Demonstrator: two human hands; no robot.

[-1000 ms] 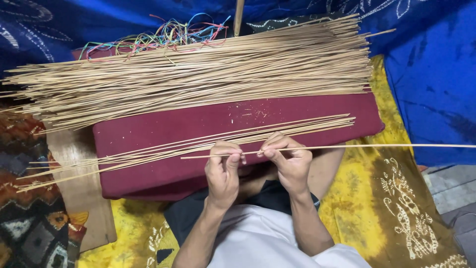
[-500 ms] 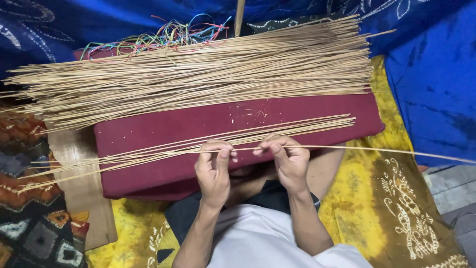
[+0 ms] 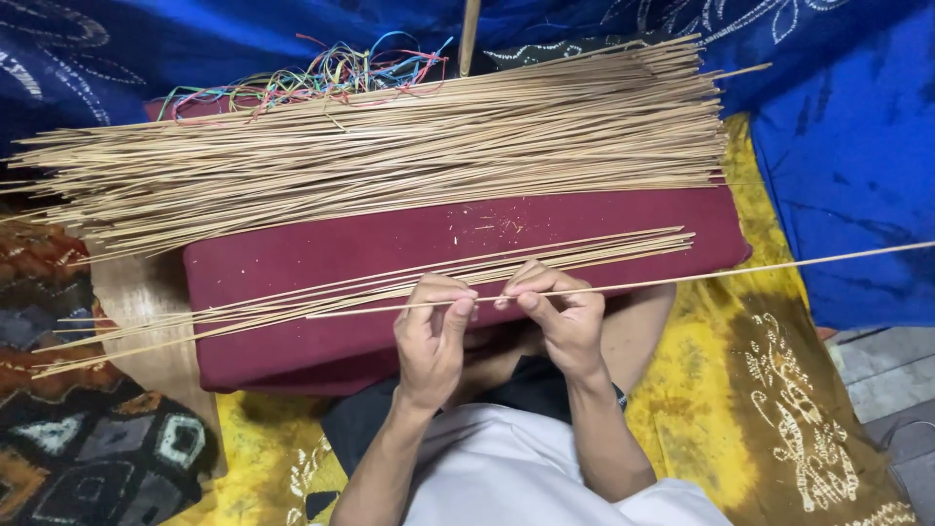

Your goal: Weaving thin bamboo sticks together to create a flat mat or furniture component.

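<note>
My left hand (image 3: 431, 334) and my right hand (image 3: 556, 314) pinch one long thin bamboo stick (image 3: 740, 271) between fingertips, just above the near edge of a maroon cushion (image 3: 292, 263). The stick runs level from left of my hands out past the frame's right edge. A small row of similar sticks (image 3: 545, 256) lies on the cushion right behind my hands. A big pile of sticks (image 3: 390, 146) covers the cushion's far side.
Coloured threads (image 3: 321, 73) lie tangled behind the pile. Blue patterned cloth (image 3: 847, 146) hangs at the back and right. Yellow patterned cloth (image 3: 769, 390) covers the floor under me, a dark patchwork mat (image 3: 78, 438) lies at left, and a wooden board (image 3: 146, 312) sits beside the cushion.
The held stick has shifted sideways through my fingers and now tilts up at its right end. My hands stayed at the cushion's near edge.
</note>
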